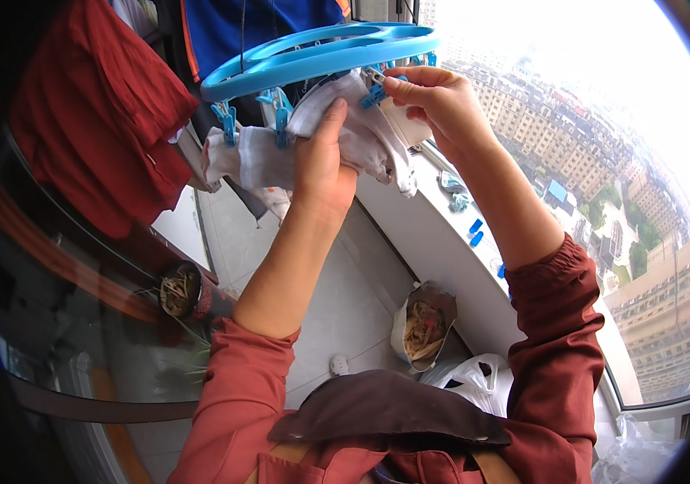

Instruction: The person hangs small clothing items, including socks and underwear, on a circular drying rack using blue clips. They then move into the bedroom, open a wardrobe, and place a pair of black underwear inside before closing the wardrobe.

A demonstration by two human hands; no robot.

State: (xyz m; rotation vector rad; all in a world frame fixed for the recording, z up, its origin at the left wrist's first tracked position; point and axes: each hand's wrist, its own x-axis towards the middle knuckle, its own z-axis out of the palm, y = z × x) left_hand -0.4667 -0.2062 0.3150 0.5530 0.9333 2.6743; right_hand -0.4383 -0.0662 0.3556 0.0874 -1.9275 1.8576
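A blue round plastic drying hanger (pixel 315 65) hangs before me, with blue clothespins around its underside. My left hand (pixel 325 154) holds a pale sock (pixel 375 142) just below the ring, thumb on its cuff. To the right, my right hand (pixel 442 100) pinches a blue clothespin (pixel 374 97) between thumb and fingers, close to the sock's cuff. Whether that clothespin grips the cuff I cannot tell. Another light sock (pixel 266 157) hangs at the left under two clothespins (pixel 282 127). A dark cloth with writing shows partly behind the cuff.
Red clothing (pixel 115 133) and a blue garment (pixel 260 24) hang at the left and back. Blue clothespins (pixel 476 233) lie on the white windowsill (pixel 451 209). Below are a paper bag (pixel 423 327) of dry plant matter, a white plastic bag (pixel 478 375) and a plant pot (pixel 184 293).
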